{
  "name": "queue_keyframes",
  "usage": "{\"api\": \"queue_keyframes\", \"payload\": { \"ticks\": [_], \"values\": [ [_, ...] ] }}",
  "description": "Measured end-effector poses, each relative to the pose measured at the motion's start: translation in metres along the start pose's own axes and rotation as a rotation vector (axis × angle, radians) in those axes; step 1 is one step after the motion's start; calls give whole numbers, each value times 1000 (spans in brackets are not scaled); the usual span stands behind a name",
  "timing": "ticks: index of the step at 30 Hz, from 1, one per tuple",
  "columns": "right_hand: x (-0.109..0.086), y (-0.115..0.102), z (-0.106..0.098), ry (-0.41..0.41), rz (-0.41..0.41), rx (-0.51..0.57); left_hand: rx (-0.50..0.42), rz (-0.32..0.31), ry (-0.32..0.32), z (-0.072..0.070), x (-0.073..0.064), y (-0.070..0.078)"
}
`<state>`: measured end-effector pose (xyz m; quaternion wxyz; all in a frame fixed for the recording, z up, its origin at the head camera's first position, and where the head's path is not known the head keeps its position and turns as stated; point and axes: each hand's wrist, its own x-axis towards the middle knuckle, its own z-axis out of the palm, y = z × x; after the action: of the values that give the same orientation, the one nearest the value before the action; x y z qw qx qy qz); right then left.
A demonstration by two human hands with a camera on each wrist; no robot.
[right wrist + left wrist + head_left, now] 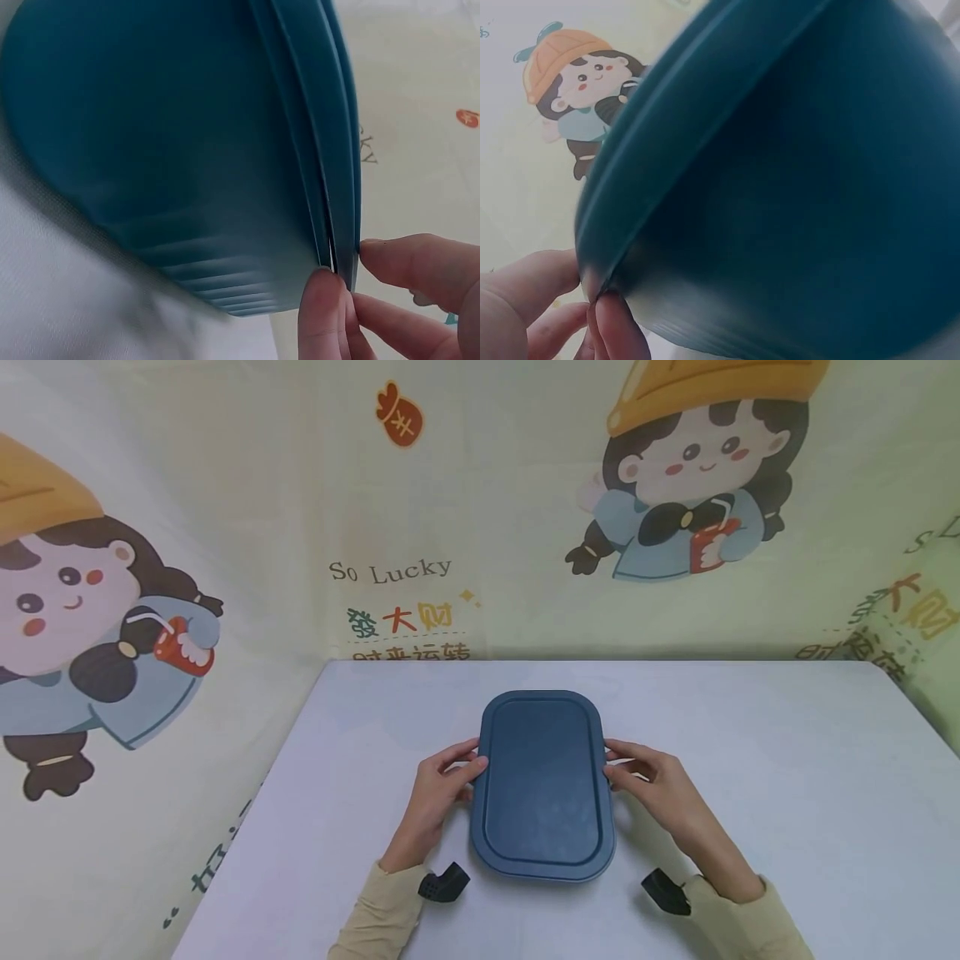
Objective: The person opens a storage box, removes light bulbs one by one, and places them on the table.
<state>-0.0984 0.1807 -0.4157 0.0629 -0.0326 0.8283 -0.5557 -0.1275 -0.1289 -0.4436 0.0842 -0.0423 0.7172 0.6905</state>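
A dark blue lidded storage box (546, 781), rectangular with rounded corners, is at the middle of the white table, its long side pointing away from me. At its left side my left hand (437, 792) pinches the rim, thumb on the lid edge and fingers under it. My right hand (663, 787) pinches the opposite rim in the same way. In the right wrist view a thin gap shows between the lid (341, 150) and the box body (165, 157) close to the fingertips. The left wrist view has the box wall (802, 195) filling most of it. The box's inside is hidden.
The white table (750, 718) extends to both sides of the box. Behind and to the left hangs a pale cloth (525, 527) with cartoon figures and lettering. A black wrist device (444, 883) sits at the left cuff, another black device (666, 892) at the right.
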Motion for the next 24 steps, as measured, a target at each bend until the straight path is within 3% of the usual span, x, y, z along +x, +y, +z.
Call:
{"api": "queue_keyframes", "payload": {
  "ticks": [24],
  "values": [
    [3,-4,-2,4,-16,33,64,35,-21,-4,-4,6]
  ]
}}
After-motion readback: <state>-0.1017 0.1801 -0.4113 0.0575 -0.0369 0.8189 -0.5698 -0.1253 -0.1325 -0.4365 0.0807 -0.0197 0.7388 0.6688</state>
